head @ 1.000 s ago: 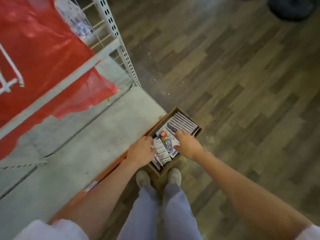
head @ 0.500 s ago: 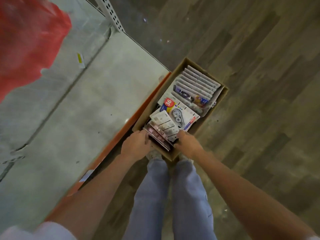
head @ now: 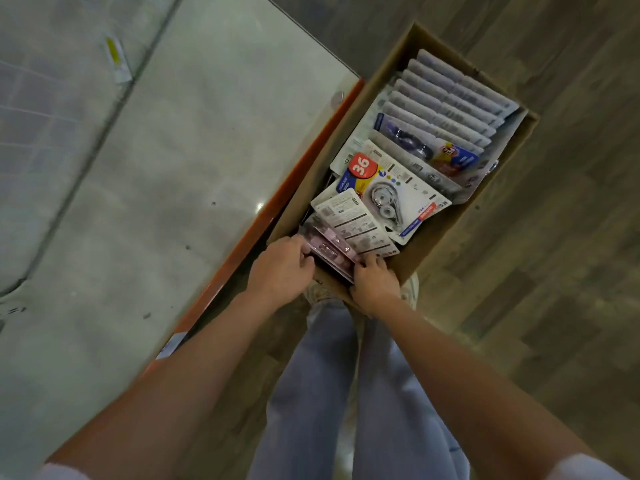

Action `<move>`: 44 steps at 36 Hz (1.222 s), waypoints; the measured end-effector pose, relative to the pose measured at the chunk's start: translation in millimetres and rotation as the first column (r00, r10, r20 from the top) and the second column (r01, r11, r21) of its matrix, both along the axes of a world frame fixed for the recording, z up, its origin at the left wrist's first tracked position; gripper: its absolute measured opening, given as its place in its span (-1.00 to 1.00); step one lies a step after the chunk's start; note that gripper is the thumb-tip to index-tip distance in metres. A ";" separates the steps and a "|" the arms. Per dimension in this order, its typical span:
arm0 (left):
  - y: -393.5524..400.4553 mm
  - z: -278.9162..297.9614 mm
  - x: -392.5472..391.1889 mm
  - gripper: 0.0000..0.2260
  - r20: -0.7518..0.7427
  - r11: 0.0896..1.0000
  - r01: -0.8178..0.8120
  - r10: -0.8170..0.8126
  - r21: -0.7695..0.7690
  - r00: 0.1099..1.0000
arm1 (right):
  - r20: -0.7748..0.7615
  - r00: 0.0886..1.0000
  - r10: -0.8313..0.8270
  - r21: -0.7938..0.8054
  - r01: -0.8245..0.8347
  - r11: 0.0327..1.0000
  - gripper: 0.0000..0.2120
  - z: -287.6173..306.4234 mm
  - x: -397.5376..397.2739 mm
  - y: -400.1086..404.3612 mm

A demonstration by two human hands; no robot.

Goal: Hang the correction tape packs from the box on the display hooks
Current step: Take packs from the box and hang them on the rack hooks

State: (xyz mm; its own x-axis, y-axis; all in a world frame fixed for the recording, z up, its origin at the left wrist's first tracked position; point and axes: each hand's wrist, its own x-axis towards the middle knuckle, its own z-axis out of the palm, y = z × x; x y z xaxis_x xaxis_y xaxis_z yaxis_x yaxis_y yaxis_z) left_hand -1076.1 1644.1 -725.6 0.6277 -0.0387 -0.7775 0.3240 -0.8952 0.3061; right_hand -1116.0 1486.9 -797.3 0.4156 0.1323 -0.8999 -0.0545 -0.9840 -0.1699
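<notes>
A cardboard box [head: 498, 174] stands on the wooden floor, full of correction tape packs. A row of grey packs [head: 450, 95] stands upright at its far end. One pack with a red "36" sticker [head: 391, 195] lies flat in the middle. At the near end sits a small stack of pink packs [head: 332, 249] under a white card back. My left hand [head: 280, 268] grips the stack's left side and my right hand [head: 372, 284] pinches its near right corner. No display hooks are in view.
A low grey shelf base [head: 156, 185] with an orange front edge [head: 287, 188] runs along the box's left side. A small yellow label [head: 116, 58] lies on it. My legs and shoes are just below the box.
The view has dropped closer over the box, and the red sheet and rack upright have left the frame. Both hands have moved from the box's middle to the pink stack at the near end.
</notes>
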 end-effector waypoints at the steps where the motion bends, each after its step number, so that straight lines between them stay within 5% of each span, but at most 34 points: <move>1: -0.5 -0.7 0.4 -0.84 0.001 1.000 0.002 -0.002 -0.002 1.000 | 0.020 1.000 0.016 -0.010 -0.016 1.000 -0.62 -1.6 -1.3 1.8; 11: -15.6 22.3 7.6 -0.86 -0.004 0.999 0.037 -0.036 0.009 0.999 | 0.169 0.985 0.044 0.007 -0.045 0.999 -0.65 36.6 18.9 2.1; 20: -41.6 78.0 24.0 -0.94 0.023 1.000 0.010 -0.010 -0.011 1.000 | 0.098 0.994 0.054 0.024 -0.057 0.998 -0.69 123.9 66.8 -34.3; 31: -65.3 190.4 37.3 -0.95 0.125 0.999 0.035 -0.029 -0.041 0.992 | 0.180 0.935 -0.305 0.152 0.280 0.948 -0.75 256.4 100.6 -87.6; 37: -70.1 262.5 55.9 -0.77 0.265 0.999 0.000 0.011 -0.041 0.964 | 0.281 0.948 -0.152 0.230 0.087 0.969 -0.74 333.8 127.3 -94.0; 44: -65.1 354.2 81.0 -0.77 0.469 0.992 -0.087 0.120 -0.091 0.875 | 0.469 0.882 0.046 0.297 -0.206 0.932 -0.74 435.5 159.3 -88.1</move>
State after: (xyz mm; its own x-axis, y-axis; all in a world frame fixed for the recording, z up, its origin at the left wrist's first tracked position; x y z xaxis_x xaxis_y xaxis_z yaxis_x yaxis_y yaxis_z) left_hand -995.1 1579.0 -371.4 0.9229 0.0068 -0.3851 0.2157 -0.8374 0.5022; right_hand -956.6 1398.8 -361.8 0.7207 0.4648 -0.5144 0.2266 -0.8591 -0.4589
